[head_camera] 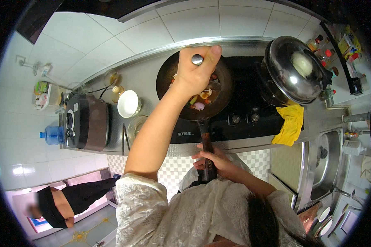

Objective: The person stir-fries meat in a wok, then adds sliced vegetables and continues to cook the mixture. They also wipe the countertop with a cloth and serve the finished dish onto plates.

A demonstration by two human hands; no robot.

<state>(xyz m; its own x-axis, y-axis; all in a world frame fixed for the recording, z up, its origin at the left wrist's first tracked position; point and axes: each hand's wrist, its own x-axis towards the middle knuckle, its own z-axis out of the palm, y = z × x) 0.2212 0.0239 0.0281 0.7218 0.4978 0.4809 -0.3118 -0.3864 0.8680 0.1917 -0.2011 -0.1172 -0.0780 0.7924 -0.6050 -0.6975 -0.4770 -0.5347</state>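
My left hand is a fist over the wok, closed around a utensil's upright handle, whose round metal end shows beside the thumb. The utensil's lower part is hidden. Under the hand, the dark wok sits on the black cooktop and holds cut food in brown sauce, with a pinkish-purple piece near the front. My right hand lies loosely around the wok's dark handle, which points towards my body.
A lidded pot and a yellow cloth lie right, before the sink. Left are a white bowl, a glass bowl, chopsticks and a dark electric cooker. Another person stands at the lower left.
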